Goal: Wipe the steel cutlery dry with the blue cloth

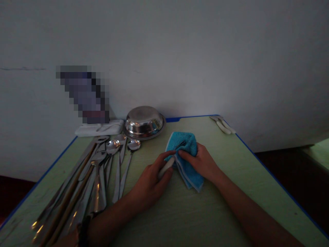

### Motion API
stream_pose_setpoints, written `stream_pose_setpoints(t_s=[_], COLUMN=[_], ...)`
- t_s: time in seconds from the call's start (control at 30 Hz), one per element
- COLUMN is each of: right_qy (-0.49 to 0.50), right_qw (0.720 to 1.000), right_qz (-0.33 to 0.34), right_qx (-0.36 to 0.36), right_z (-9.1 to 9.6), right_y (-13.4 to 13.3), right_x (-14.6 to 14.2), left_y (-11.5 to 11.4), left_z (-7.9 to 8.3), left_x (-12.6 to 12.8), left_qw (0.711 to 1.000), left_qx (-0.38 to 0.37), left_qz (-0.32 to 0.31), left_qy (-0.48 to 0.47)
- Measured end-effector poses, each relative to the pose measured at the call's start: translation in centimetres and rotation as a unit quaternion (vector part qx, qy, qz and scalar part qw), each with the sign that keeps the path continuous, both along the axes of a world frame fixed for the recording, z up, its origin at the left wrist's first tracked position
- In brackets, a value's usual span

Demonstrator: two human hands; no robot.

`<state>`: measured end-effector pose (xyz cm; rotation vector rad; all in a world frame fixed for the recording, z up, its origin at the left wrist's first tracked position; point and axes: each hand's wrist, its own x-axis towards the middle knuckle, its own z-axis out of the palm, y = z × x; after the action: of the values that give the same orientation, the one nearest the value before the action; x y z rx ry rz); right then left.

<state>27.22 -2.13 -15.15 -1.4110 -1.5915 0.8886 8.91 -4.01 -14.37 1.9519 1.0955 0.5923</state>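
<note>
Over the middle of the table, my left hand (pixel 154 181) is closed around the pale handle of a white-handled fork (pixel 167 167). The fork's metal head points away from me and lies in a folded blue cloth (pixel 194 168); its tines are only partly visible. My right hand (pixel 203 161) grips the cloth from the right, thumb on top, pressing it around the fork's head. Fingers under the cloth are hidden. One loose corner of the cloth hangs down toward the tabletop.
Several metal spoons, ladles and long-handled utensils (pixel 96 185) lie in a pile at left. Behind them are a white tray (pixel 99 128) and an upturned steel bowl (pixel 144 121). White-handled forks (pixel 223 126) rest at the far right corner of the blue-edged green table (pixel 244 178), against a wall.
</note>
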Motion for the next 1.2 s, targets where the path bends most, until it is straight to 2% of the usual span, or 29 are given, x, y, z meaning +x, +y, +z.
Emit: stream_pose_setpoints(t_s=[0.57, 1.2], right_qy=[0.003, 0.001], right_qw=[1.0, 1.0], right_qz=[0.002, 0.003], right_qx=[-0.006, -0.009], right_z=[-0.08, -0.1], right_y=[-0.06, -0.03], right_x=[-0.13, -0.1], left_y=[0.1, 0.0], left_z=[0.11, 0.45], left_x=[0.07, 0.11], left_qw=[1.0, 1.0], left_qx=[0.006, -0.003], left_qz=[-0.015, -0.003], left_qy=[0.008, 0.004])
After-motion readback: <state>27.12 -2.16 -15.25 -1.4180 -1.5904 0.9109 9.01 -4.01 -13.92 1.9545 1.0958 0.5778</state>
